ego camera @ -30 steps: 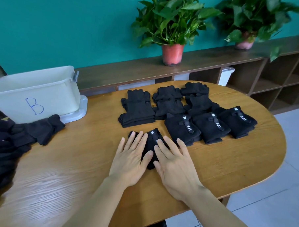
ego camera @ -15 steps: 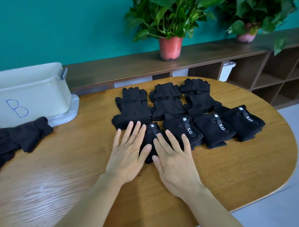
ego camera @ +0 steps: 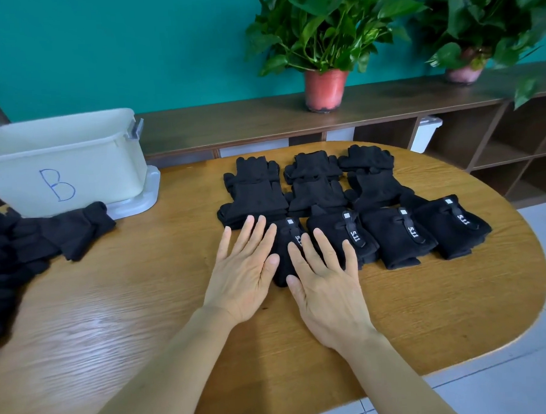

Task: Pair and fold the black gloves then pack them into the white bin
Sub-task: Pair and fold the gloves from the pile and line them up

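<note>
The wooden tabletop (ego camera: pixel 138 313) carries the white bin (ego camera: pixel 75 159), marked B. A heap of loose black gloves (ego camera: pixel 48 238) touches the bin's front. Well right of the bin, folded pairs (ego camera: pixel 395 236) lie in rows. On the front-row pair (ego camera: pixel 286 250) nearest the bin, the left hand (ego camera: pixel 243 270) and right hand (ego camera: pixel 328 285) press flat, fingers straight.

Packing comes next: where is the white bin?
Head view, far left: the white bin stands on the wooden table, right behind the loose heap of black gloves.
</note>
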Tool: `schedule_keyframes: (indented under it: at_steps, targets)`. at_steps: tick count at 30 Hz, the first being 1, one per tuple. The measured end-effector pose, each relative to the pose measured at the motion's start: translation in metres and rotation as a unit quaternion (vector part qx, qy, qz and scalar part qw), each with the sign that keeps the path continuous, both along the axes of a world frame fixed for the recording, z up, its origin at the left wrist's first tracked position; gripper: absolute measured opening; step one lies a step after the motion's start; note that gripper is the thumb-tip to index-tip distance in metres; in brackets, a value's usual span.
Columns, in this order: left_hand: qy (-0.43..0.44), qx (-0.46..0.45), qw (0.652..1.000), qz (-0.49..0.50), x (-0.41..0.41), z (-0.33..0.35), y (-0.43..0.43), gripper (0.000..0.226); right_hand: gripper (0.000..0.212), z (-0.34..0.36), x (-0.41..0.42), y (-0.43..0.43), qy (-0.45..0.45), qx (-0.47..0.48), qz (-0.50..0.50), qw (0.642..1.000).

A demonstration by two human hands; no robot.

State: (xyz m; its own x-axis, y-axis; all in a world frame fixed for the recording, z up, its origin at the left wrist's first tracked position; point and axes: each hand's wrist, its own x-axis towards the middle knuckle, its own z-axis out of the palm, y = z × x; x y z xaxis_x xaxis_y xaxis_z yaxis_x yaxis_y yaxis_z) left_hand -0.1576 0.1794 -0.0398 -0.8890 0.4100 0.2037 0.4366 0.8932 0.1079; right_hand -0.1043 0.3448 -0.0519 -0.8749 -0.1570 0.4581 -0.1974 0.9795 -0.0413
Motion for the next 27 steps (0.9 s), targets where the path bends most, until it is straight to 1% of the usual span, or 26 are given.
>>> schedule_keyframes:
  at_steps: [4,9,13,17,21,23,25,27]
  targets:
    - [0.003,0.038,0.999,0.022,0.025,0.0,-0.016,0.067,0.049,0.007,0.005,-0.002,0.023,0.019,0.047,0.998]
    - [0.008,0.064,0.997,0.052,0.068,0.004,-0.069,0.067,0.05,0.013,0.012,-0.02,0.039,0.045,0.086,0.995]
    - [0.037,0.045,0.994,0.096,0.096,0.017,-0.121,0.063,0.052,0.026,0.015,-0.057,0.068,0.043,0.108,0.991]
    - [0.071,0.038,0.987,0.138,0.115,0.035,-0.164,0.061,0.055,0.041,0.012,-0.101,0.074,0.049,0.136,0.987]
    - [0.078,0.041,0.985,0.149,0.126,0.04,-0.207,0.069,0.055,0.051,0.005,-0.143,0.084,0.062,0.171,0.98]
    - [0.078,0.048,0.984,0.151,0.126,0.039,-0.225,0.072,0.051,0.052,-0.001,-0.162,0.1,0.071,0.187,0.975]
    - [0.076,0.051,0.984,0.154,0.122,0.038,-0.239,0.076,0.039,0.051,-0.011,-0.179,0.134,0.068,0.206,0.967]
    - [0.067,0.046,0.983,0.164,0.113,0.037,-0.251,0.072,0.041,0.049,-0.023,-0.196,0.14,0.065,0.217,0.964]
